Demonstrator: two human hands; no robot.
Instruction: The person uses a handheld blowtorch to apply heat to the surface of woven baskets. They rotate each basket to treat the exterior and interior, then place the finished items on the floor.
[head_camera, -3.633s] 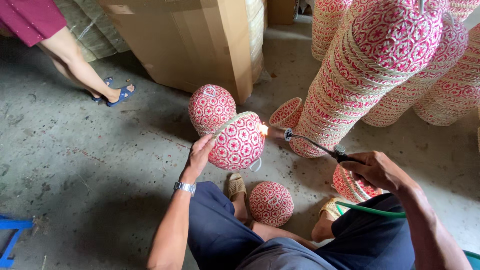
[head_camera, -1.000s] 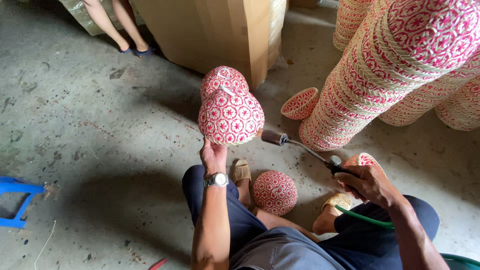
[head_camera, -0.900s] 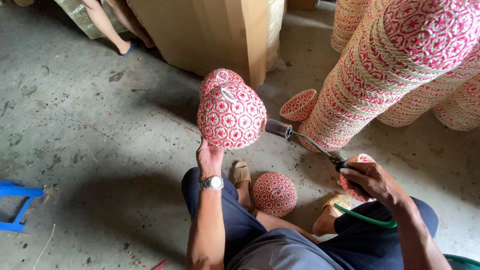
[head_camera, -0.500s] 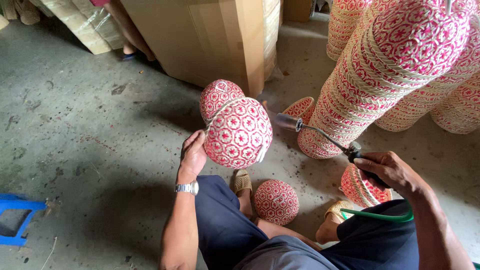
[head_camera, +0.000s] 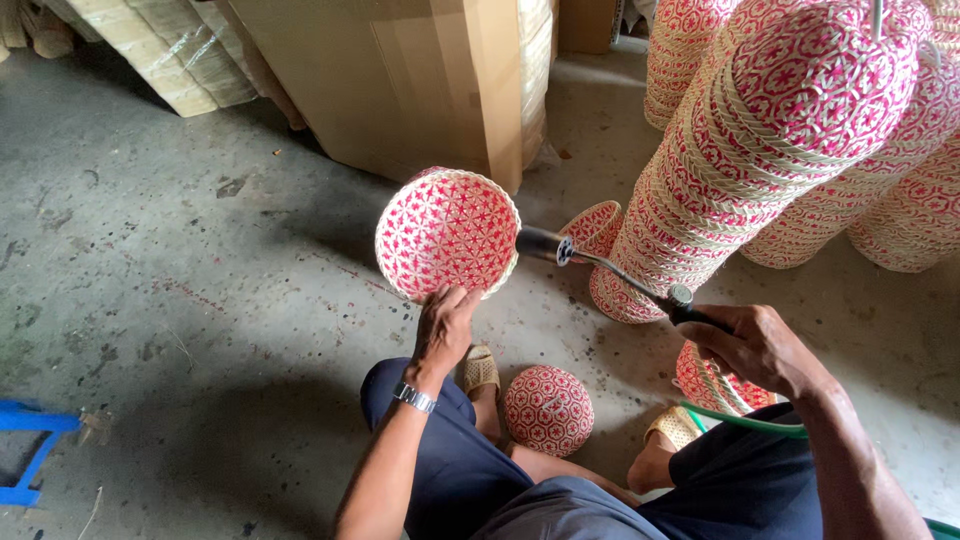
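Left hand (head_camera: 443, 325) has its fingers pinched on the lower rim of a red-and-white woven bowl (head_camera: 447, 233), tipped up above the concrete floor (head_camera: 180, 260). Right hand (head_camera: 757, 345) is wrapped tight around a torch wand (head_camera: 610, 268), nozzle right at the bowl's edge, with tall bowl stacks (head_camera: 760, 140) just behind.

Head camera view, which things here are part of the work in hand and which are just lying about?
In hand:
left hand holding woven bowl
right hand holding torch wand

Lying about:
upturned bowl
stacked bowls
cardboard box
blue stool
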